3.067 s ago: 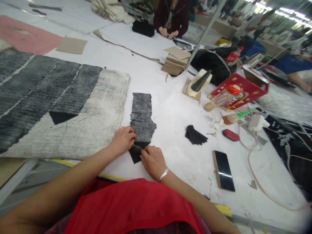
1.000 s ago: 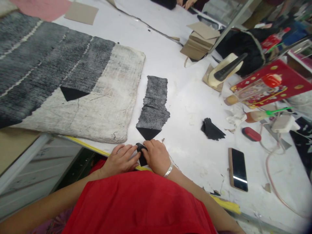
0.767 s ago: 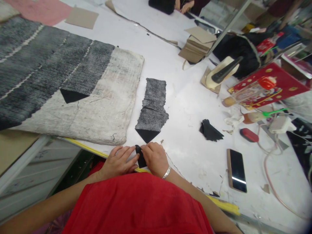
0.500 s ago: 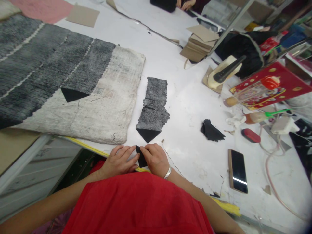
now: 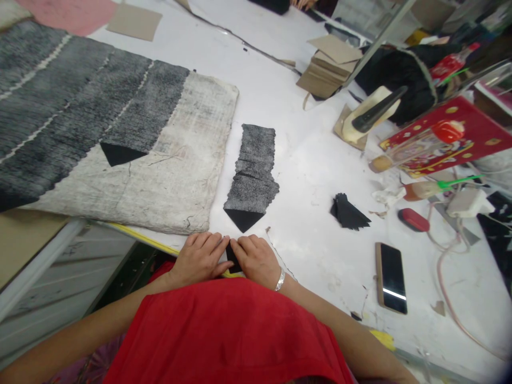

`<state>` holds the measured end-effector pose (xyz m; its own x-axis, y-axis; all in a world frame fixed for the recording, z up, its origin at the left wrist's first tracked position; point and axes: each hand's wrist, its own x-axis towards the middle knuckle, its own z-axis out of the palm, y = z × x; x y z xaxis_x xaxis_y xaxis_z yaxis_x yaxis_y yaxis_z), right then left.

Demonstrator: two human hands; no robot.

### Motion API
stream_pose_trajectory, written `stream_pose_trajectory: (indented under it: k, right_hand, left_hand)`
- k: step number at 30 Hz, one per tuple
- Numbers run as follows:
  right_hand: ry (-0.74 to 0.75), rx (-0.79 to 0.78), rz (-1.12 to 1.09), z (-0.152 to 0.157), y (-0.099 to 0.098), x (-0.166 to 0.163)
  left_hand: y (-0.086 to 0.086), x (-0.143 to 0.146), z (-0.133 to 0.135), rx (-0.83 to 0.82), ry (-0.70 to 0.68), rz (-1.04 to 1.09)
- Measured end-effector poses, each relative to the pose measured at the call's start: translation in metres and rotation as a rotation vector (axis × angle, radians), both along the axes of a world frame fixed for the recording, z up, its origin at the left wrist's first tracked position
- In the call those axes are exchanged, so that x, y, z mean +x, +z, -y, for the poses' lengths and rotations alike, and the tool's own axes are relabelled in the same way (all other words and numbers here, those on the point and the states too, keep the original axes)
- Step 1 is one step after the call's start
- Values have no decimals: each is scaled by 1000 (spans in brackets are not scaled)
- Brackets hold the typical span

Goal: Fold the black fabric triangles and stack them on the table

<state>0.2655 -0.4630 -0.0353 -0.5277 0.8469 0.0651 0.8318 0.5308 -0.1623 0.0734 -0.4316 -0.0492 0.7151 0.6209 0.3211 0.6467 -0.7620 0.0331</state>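
A person's left hand point(image 5: 202, 256) and right hand point(image 5: 258, 258) meet, fingertips on a small black piece point(image 5: 233, 262) at the near edge of a white worktable point(image 5: 308, 160), in the head view; whether either pinches it cannot be told. Just beyond, a speckled dark strip point(image 5: 254, 170) lies between a pale pad point(image 5: 180, 186) and a fanned black stack point(image 5: 349, 212).
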Motion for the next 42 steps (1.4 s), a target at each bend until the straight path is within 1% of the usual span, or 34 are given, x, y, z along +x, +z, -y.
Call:
stream_pose_trajectory:
  k: [2,5,7,9,12,14,16,19,21,23,28,32,37,42]
  right_hand:
    - [-18,-22,-59,5,-1,9]
    - [-35,-5,-114,13,-3,20]
    - [-34,11,-105,16,-4,22]
    - [-26,24,-68,17,-4,21]
    - [-6,47,-10,17,-3,17]
    - [-1,46,-2,17,-2,16]
    - [-31,23,-56,17,-2,18]
    - [-135,-38,-238,14,0,21]
    - [-185,-64,-313,12,1,20]
    - [-183,-63,-287,9,2,15]
    - [-151,23,-108,11,-5,6]
    - [-111,74,-88,18,-9,10]
    - [-103,126,-66,26,-9,15]
    - [-91,156,-50,34,-9,21]
  left_hand:
    - [1,-1,0,-5,-2,1]
    - [0,-3,2,-48,-2,18]
    - [-1,-2,3,-61,8,41]
    - [-1,1,4,-27,15,65]
    - [-4,8,6,62,-60,80]
    - [-6,12,6,87,-115,76]
    - [-8,14,6,79,-123,75]
    - [-9,15,7,62,-97,89]
    - [-9,14,8,55,-90,98]
    - [-9,14,9,49,-90,110]
    - [-11,12,9,-13,-81,96]
    - [-13,11,9,-9,-93,48]
    - [-14,10,9,21,-112,-12]
    - [-10,10,9,76,-153,-19]
